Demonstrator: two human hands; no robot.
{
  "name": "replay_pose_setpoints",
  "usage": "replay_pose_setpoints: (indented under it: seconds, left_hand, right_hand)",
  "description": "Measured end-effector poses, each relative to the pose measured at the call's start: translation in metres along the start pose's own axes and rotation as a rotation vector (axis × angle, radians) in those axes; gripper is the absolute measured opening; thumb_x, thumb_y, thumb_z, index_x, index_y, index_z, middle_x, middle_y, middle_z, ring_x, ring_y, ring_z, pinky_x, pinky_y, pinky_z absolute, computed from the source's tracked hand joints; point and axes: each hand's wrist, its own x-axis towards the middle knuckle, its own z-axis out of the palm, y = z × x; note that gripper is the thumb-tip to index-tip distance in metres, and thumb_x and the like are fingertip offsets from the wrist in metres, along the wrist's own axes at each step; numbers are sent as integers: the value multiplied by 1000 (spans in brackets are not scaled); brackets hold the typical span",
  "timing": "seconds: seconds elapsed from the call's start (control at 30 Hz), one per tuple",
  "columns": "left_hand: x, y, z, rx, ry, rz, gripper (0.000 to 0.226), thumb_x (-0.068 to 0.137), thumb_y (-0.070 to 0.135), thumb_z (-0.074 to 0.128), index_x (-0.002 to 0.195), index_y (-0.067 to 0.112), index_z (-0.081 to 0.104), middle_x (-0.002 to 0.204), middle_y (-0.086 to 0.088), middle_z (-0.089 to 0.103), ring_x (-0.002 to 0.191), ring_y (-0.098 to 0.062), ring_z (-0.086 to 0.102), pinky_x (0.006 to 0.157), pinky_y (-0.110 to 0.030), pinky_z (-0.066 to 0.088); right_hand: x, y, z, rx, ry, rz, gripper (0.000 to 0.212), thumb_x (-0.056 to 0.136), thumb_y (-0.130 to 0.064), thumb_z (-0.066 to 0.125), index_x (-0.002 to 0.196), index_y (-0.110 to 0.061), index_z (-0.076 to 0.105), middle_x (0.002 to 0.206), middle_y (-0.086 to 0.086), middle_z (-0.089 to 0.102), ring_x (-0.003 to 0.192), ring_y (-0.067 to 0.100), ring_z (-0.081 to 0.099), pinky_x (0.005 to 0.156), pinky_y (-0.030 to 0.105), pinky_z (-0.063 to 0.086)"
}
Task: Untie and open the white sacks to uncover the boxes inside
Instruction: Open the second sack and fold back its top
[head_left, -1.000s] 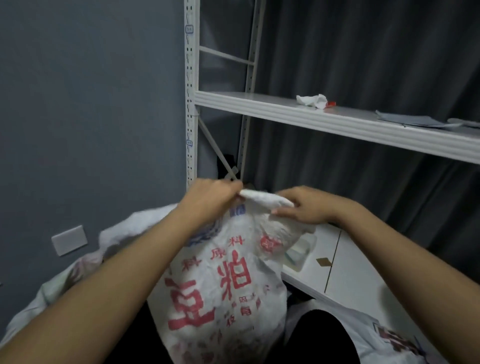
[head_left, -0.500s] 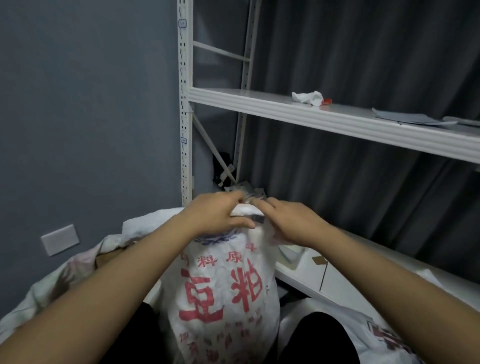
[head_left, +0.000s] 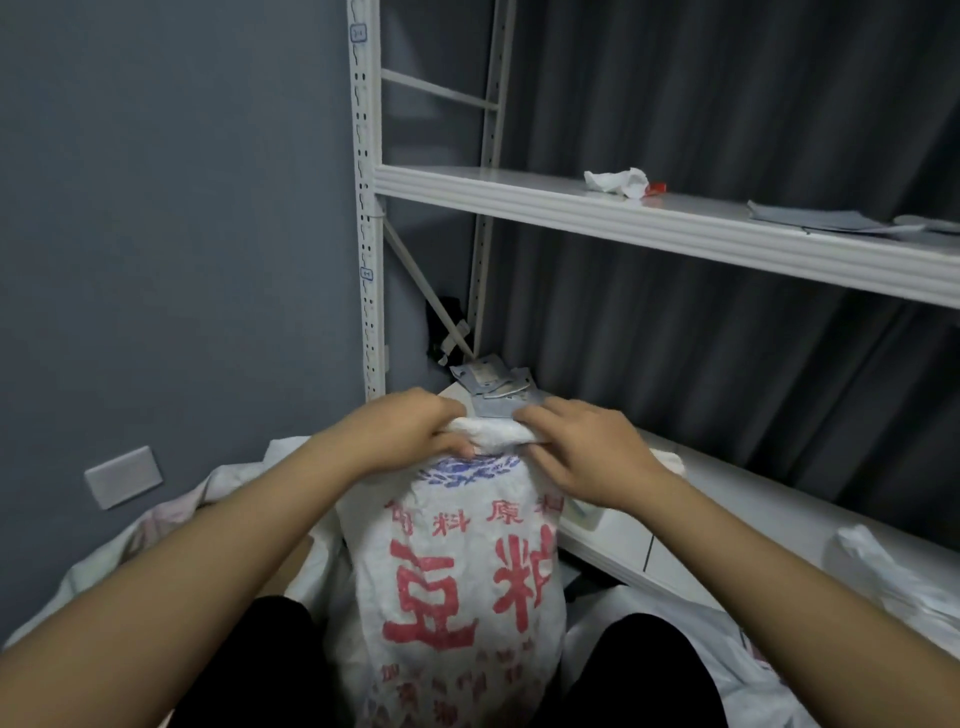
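Note:
A white woven sack (head_left: 457, 587) with large red characters and a blue mark stands upright between my knees. Its top is bunched into a thick white roll (head_left: 493, 434). My left hand (head_left: 410, 431) grips the left end of that roll, fingers curled over it. My right hand (head_left: 582, 452) holds the right end, fingers pressed on the fabric. The sack's mouth is closed, so nothing inside it shows.
More white sacks lie at the left (head_left: 171, 525) and the lower right (head_left: 727, 670). A white metal rack has an upper shelf (head_left: 675, 228) with a crumpled tissue (head_left: 618, 182) and a low shelf (head_left: 727, 499) holding grey packets (head_left: 493, 384). Grey wall left, dark curtain behind.
The sack has been pulled upright and closer, its red print now straight. My two hands have come together on the bunched top; the right hand moved left onto the roll.

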Motion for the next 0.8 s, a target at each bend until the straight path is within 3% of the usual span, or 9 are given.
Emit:
replay_pose_setpoints:
  seconds: [0.1, 0.17, 0.23, 0.3, 0.37, 0.47, 0.53, 0.63, 0.8]
  left_hand:
    - [0, 10, 6, 284, 134, 113, 34, 92, 53, 48, 100, 20, 53, 82, 4, 57, 78, -20, 56, 59, -30, 32]
    - [-2, 2, 5, 98, 39, 69, 42, 84, 65, 53, 99, 26, 56, 77, 10, 57, 72, -13, 55, 60, -32, 40]
    - [-6, -9, 2, -253, -69, -14, 45, 77, 68, 56, 95, 26, 62, 81, 8, 63, 75, -11, 59, 68, -37, 49]
    - [-8, -9, 6, -249, -84, 18, 34, 86, 55, 57, 91, 22, 62, 81, 6, 64, 77, -14, 61, 70, -39, 50]
    - [-7, 0, 13, -3, 21, 136, 26, 95, 46, 49, 91, 21, 56, 81, 4, 63, 78, -19, 61, 67, -35, 46]
    - [-5, 9, 14, 122, 156, 189, 35, 92, 54, 46, 113, 27, 52, 98, 4, 64, 89, -18, 61, 64, -29, 40]
    - [-7, 2, 8, 119, 174, 145, 62, 81, 67, 51, 131, 32, 40, 118, 11, 57, 105, -12, 56, 72, -28, 42]
    - [-12, -5, 9, 207, 138, 193, 87, 73, 72, 57, 143, 31, 26, 130, 10, 47, 116, -12, 47, 85, -30, 44]
    - [-4, -12, 11, 228, 301, 207, 40, 94, 47, 47, 130, 30, 43, 112, 8, 62, 99, -15, 61, 69, -31, 47]
  right_hand:
    - [7, -11, 1, 249, -168, 52, 36, 97, -42, 47, 129, -28, 51, 114, 1, 65, 103, 23, 59, 76, 36, 47]
    - [5, -6, -2, 136, -90, -65, 30, 90, -21, 59, 121, -19, 59, 99, 6, 68, 87, 27, 64, 60, 32, 46]
    - [-4, 8, 5, -86, 1, -141, 47, 69, -11, 75, 114, -15, 63, 82, 7, 66, 67, 28, 65, 44, 25, 39]
    - [-6, 10, 10, -128, 23, -172, 54, 75, -18, 73, 126, -17, 58, 89, 5, 66, 74, 27, 65, 49, 26, 42]
    - [-4, 0, 11, -5, -79, -121, 49, 92, -34, 56, 139, -25, 46, 109, 3, 66, 91, 25, 63, 67, 31, 46]
    - [8, -2, 6, 414, -293, 98, 24, 95, -34, 56, 114, -21, 61, 90, -1, 67, 77, 13, 59, 68, 31, 45]
    - [12, 6, -4, 699, -382, 248, 14, 92, -28, 62, 92, -15, 66, 72, -5, 61, 63, 7, 53, 62, 27, 42]
    - [15, 20, -15, 856, -460, 333, 13, 89, -30, 66, 77, -25, 66, 70, -10, 64, 65, 4, 58, 62, 19, 44]
    - [21, 21, -23, 852, -457, 302, 7, 85, -34, 70, 85, -28, 68, 77, -9, 66, 69, 1, 60, 63, 15, 44]
